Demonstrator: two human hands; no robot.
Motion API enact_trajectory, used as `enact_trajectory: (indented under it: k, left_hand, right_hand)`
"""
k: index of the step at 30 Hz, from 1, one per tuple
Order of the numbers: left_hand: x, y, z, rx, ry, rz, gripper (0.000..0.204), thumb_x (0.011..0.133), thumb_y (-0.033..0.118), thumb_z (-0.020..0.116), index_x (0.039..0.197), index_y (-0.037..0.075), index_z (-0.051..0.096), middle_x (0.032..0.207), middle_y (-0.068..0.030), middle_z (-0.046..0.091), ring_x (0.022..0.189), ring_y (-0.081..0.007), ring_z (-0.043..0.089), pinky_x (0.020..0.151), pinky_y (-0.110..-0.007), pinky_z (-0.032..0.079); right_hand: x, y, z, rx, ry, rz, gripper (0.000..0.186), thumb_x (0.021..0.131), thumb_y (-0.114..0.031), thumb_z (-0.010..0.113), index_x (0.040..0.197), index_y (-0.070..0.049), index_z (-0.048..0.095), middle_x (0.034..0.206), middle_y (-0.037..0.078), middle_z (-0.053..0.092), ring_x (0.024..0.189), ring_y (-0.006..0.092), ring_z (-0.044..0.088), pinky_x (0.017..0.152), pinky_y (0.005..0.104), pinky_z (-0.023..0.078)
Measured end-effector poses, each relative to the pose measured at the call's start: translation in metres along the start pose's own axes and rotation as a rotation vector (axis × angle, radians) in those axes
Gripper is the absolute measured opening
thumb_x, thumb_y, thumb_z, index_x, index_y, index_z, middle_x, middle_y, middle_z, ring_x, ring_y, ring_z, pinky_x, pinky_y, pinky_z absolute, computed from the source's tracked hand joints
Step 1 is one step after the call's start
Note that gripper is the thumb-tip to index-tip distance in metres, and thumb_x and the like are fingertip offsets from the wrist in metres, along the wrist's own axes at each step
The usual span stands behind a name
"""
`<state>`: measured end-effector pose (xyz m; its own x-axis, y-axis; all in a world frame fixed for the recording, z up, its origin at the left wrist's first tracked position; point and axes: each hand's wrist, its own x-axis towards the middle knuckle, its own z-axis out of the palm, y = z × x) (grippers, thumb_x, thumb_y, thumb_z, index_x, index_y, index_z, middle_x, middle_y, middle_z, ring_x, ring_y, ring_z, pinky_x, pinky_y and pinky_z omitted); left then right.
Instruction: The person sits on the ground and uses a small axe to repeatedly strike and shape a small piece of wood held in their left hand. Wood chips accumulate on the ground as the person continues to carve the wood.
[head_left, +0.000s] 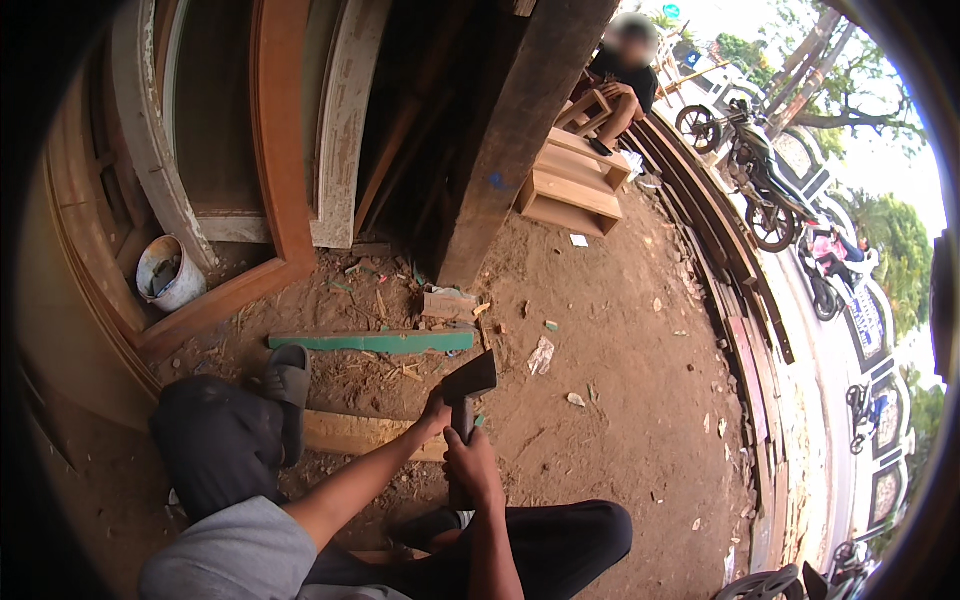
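Observation:
My right hand (470, 458) is wrapped round the dark handle of a hatchet (466, 376), whose broad dark head points up and away from me. Just behind it, my left hand (434, 416) is closed against the tool's neck, its fingers partly hidden, so what exactly it grips is unclear. A small green bit shows beside the handle. A pale wooden board (355, 430) lies beneath my left forearm, and a green-painted strip of wood (370, 341) lies on the dirt beyond.
Leaning frames (280, 140), a white bucket (171, 275) and a thick post (488, 190) stand ahead-left. A seated person (628, 90) is behind wooden boxes (570, 208). Stacked planks (740, 330) line the right, before a road with motorbikes (760, 190). Scraps litter the dirt (620, 400).

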<state>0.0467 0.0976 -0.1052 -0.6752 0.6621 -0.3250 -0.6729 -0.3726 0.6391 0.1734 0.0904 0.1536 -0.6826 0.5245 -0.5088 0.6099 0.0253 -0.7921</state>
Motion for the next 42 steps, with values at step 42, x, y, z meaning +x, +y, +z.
enact_trajectory:
  k: [42]
  left_hand:
    - [-0.036,0.038,0.028,0.7,0.064,0.176,0.017,0.076,0.016,0.06,0.081,0.0,0.056,0.071,-0.0049,0.058,0.069,-0.0111,0.053,0.058,-0.031,0.044]
  right_hand:
    - [0.008,0.017,0.01,-0.18,0.088,-0.074,0.036,0.082,-0.03,0.054,0.084,0.005,0.048,0.061,0.013,0.056,0.05,0.0195,0.057,0.045,0.0325,0.045]
